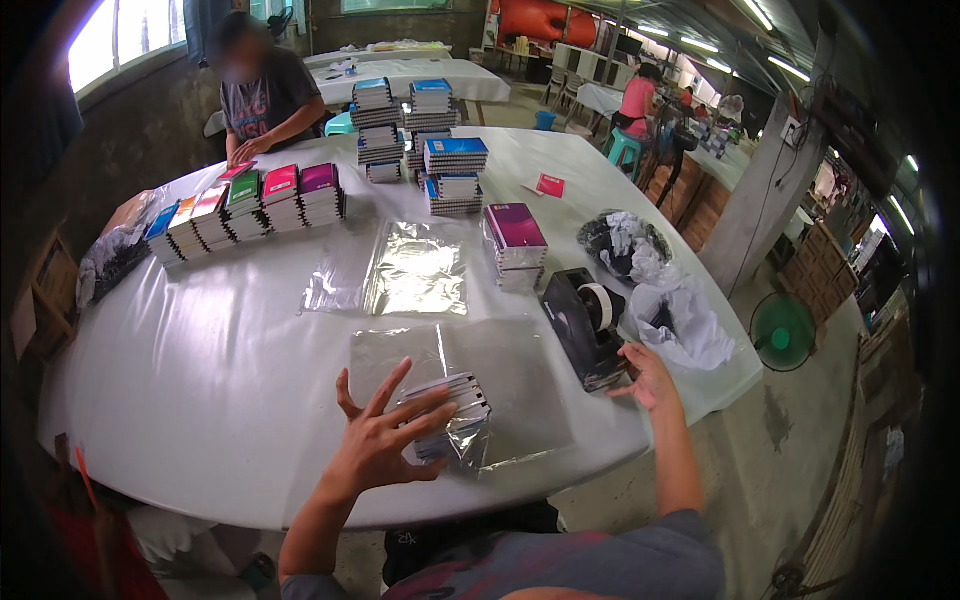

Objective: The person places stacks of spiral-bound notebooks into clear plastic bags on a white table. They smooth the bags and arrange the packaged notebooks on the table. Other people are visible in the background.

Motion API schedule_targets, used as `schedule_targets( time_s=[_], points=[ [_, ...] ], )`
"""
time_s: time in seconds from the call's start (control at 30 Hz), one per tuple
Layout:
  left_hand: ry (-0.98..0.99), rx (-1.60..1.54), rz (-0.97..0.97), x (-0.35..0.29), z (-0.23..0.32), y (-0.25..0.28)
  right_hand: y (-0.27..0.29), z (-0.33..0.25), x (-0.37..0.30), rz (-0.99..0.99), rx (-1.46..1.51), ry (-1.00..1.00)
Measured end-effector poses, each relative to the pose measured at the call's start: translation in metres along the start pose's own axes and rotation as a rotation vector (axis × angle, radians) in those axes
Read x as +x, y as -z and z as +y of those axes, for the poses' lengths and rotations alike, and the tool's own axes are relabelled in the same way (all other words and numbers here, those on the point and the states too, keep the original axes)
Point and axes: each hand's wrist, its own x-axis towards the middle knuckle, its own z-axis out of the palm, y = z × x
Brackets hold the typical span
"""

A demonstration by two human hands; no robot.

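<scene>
Glinting film [472,440] partly obscuring notebooks [468,396]

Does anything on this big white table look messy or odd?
Mostly tidy. Crumpled white plastic lies bunched beside the tape dispenser, untidy against the neat notebook stacks; a small flat red thing lies apart from them.

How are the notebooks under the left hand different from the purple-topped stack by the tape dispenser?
The bundle shows mostly pale edges; the purple-topped stack shows its purple cover.
The left hand is over the bundle; no hand is at the purple-topped stack.
Both are on the white table.
</scene>
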Motion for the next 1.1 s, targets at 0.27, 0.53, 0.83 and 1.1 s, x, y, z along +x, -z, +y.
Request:
schedule_targets(
  time_s=[0.27, 0.53, 0.83, 1.1],
  points=[
    [0.013, 0.02, -0.031, 0.001, 0.001, 0.001, 0.013, 0.014, -0.015, 0.042, 0.103, 0.071],
    [0.018, 0.007, -0.061, 0.004, 0.003, 0.003, 0.024, 0.04, -0.015, 0.422, -0.972, 0.708],
    [0.003, 0.005, -0.12, 0.0, 0.001, 0.014, -0.077, -0.024, -0.065, 0.109, -0.716, 0.418],
    [-0.044, 0.021, -0.229, -0.004, 0.004, 0.027, -0.215, -0.06, -0.066, -0.856, -0.699, 0.135]
  ],
)
